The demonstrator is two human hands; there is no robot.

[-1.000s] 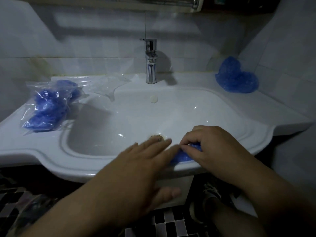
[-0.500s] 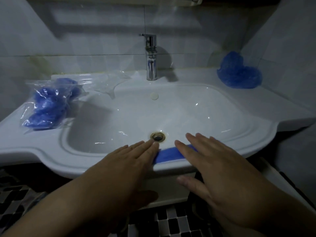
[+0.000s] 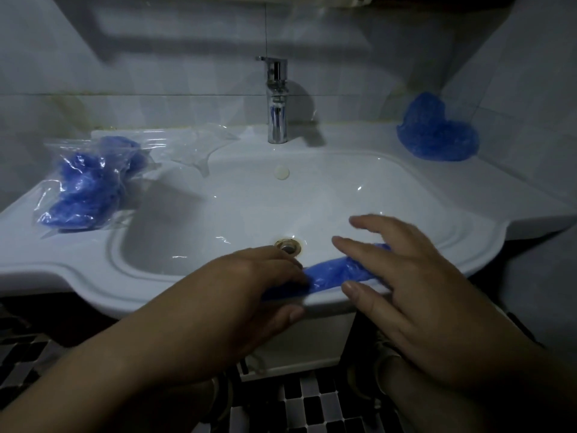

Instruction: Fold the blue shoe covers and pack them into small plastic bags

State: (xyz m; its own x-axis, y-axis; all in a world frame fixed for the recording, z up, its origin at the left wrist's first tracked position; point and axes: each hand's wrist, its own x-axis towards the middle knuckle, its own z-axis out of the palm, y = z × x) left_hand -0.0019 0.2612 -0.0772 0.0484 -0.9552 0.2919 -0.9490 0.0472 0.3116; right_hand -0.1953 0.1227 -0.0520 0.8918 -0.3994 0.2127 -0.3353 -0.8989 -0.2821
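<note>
A blue shoe cover (image 3: 331, 273), folded into a narrow strip, lies along the front rim of the white sink (image 3: 78, 270). My left hand (image 3: 243, 295) grips its left end, with the fingers curled over the top and the thumb under the rim edge. My right hand (image 3: 415, 282) hovers over the strip's right part, fingers straight and spread, slightly blurred. A clear plastic bag filled with blue covers (image 3: 87, 185) lies on the sink's left ledge. Empty clear bags (image 3: 193, 148) sit behind it. Loose blue covers (image 3: 437, 132) are piled in the back right corner.
A chrome faucet (image 3: 276, 101) stands at the back centre above the basin, and the brass drain (image 3: 288, 245) is just beyond my left fingers. Tiled walls close in behind and on the right. Black-and-white floor tiles show below the sink.
Both hands pressed flat on the strip half a second ago. Now my left fingers have curled round its left end, and my right hand has lifted and shifted right, baring more of the strip.
</note>
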